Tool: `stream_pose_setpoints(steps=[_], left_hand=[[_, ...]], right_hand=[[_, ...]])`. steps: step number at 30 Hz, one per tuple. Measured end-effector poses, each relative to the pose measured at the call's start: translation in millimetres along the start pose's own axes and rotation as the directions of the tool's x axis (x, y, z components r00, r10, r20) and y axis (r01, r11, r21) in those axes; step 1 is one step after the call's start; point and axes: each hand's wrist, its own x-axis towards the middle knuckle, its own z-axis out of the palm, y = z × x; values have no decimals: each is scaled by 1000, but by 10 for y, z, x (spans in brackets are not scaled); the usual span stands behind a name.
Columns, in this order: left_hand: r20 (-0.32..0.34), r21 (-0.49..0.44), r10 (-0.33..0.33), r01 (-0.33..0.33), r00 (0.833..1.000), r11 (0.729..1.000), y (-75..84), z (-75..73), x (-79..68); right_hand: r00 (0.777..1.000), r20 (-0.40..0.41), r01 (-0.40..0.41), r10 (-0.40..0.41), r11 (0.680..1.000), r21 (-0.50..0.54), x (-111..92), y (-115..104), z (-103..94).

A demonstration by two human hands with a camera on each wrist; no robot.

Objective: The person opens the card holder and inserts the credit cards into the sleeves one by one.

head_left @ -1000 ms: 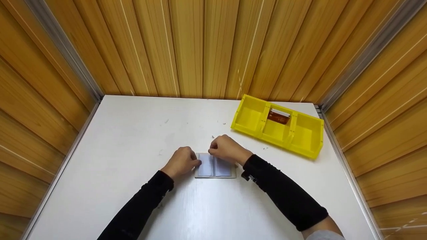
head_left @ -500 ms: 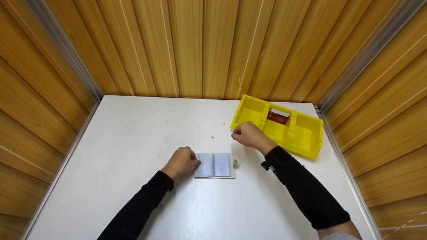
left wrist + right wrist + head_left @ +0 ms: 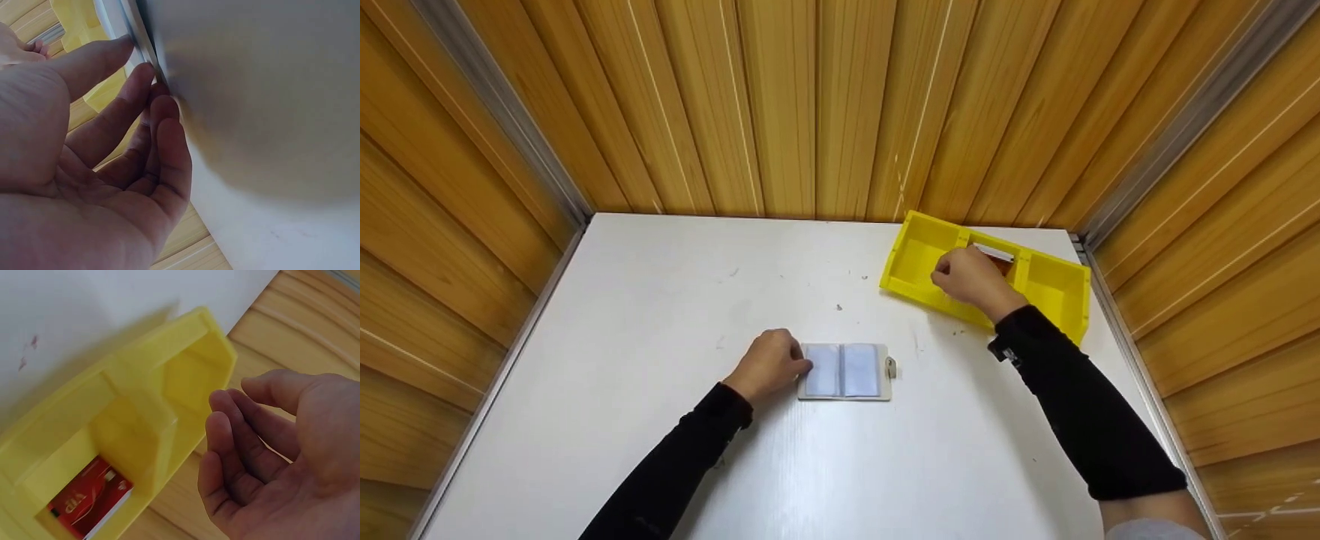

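An open card holder with clear sleeves lies flat on the white table in the head view, a snap strap at its right edge. My left hand pinches its left edge; in the left wrist view thumb and index finger meet at the thin cover edge. Over the yellow three-compartment bin hovers my right hand, fingers loosely bent and nothing between them. Red cards marked VIP stand in the bin's middle compartment, partly hidden behind the right hand in the head view.
The bin sits angled at the back right of the table, close to the wood-look back wall. Similar panels rise at left and right, with grey metal posts in the corners. Small dark marks dot the tabletop.
My right hand has left the card holder and moved up and right to above the bin, uncovering the right sleeve and the strap. The left hand and card holder have stayed put.
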Motion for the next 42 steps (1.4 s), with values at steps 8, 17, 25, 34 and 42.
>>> stream_pose_setpoints(steps=[8,17,25,34,42], left_hand=[[-5,-10,10,-10,1000,1000,-2,-18,-1],[-11,-2,13,-13,1000,1000,-6,13,-6],[-12,-11,16,-16,1000,1000,2,2,-14],[4,-14,23,-23,1000,1000,43,66,29],[-22,-21,22,-23,1000,1000,-9,34,-13]], right_hand=[[996,14,-86,87,996,-33,120,256,-151],[992,-14,-124,123,989,-85,175,578,-192],[984,-59,-174,169,980,-97,246,719,-186],[988,-113,-126,108,977,-174,248,955,-219],[983,-136,-152,124,964,-217,329,1004,-143]])
